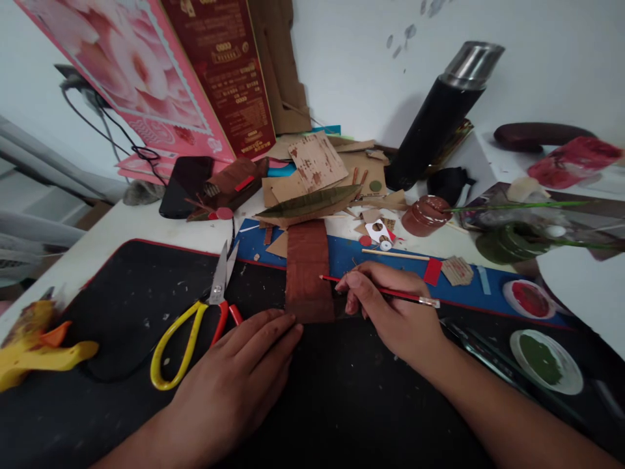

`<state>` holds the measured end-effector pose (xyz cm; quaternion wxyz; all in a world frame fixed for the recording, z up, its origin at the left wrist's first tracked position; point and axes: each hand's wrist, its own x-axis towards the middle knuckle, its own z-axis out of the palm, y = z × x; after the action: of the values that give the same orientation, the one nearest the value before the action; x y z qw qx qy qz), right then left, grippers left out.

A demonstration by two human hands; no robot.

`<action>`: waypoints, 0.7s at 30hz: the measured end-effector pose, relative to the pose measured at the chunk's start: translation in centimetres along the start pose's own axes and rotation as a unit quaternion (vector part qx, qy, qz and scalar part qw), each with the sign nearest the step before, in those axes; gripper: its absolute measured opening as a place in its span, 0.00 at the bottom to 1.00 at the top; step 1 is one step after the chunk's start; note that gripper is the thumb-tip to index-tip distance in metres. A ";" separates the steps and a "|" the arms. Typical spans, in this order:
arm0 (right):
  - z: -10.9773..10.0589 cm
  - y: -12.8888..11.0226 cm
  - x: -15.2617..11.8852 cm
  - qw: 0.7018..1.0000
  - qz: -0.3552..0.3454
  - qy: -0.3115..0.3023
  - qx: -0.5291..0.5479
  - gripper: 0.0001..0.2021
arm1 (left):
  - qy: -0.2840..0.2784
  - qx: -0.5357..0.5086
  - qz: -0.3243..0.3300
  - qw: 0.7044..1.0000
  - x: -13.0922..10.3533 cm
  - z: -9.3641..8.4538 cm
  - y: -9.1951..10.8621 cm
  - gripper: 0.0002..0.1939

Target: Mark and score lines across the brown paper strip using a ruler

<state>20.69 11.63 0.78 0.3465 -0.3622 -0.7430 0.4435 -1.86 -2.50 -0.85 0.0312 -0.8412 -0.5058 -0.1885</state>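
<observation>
A brown-painted cardboard strip (308, 270) lies on the black mat, its far end close to a green leaf-shaped piece (310, 202). My right hand (390, 303) is closed around a red pencil (361, 286), whose tip points left over the strip's right part. Flat on the mat, my left hand (244, 371) has its fingers extended, with fingertips at the strip's near left corner. Scissors with yellow and red handles (178, 345) lie partly open just left of that hand.
Behind are cardboard scraps (317, 159), a black thermos (434, 117), a brown paint jar (424, 216) and a phone (185, 187). A yellow glue gun (46, 355) lies left; red (530, 299) and green paint lids (544, 361) sit right.
</observation>
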 end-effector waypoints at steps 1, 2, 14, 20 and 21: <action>0.0 0.0 -0.1 1.000 0.004 -0.002 -0.002 0.16 | 0.003 -0.007 0.004 1.000 0.0 -0.1 0.0 0.17; 0.1 -0.1 -0.1 1.000 0.008 -0.003 -0.001 0.17 | 0.005 -0.014 0.008 1.000 0.0 -0.1 0.0 0.16; 0.7 -0.9 -0.9 0.998 0.025 -0.019 0.057 0.19 | 0.023 0.013 -0.014 1.000 0.3 0.1 0.1 0.16; 0.5 -0.6 -0.9 0.997 0.039 -0.008 0.071 0.19 | 0.028 0.016 -0.013 0.999 0.0 0.4 0.0 0.17; 0.5 -0.6 -0.9 0.997 0.042 -0.007 0.071 0.19 | 0.030 0.016 -0.014 0.999 0.0 0.4 0.0 0.17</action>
<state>20.58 10.46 0.93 0.3476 -0.3644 -0.6961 0.5117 -1.71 -2.37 -1.20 0.0572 -0.8278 -0.5190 -0.2055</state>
